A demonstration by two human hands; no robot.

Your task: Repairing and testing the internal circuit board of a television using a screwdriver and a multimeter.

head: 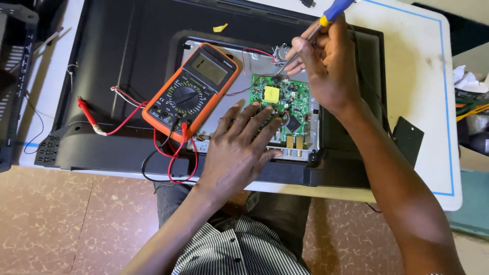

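White table (428, 76) carries a black television back (127, 56), opened near its right edge. On the green circuit board (288, 104) there, the left hand (239, 147) lies flat, fingers spread. Right hand (328, 63) grips a screwdriver (318, 28), tip at the board's top edge. An orange meter (191, 91) sits just left.

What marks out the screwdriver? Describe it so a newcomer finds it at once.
Start at the big black television back lying on the white table, then find the green circuit board in its opened middle. Above the board, the right hand grips the screwdriver. Its blue and yellow handle sets it apart from the orange multimeter and red probe.
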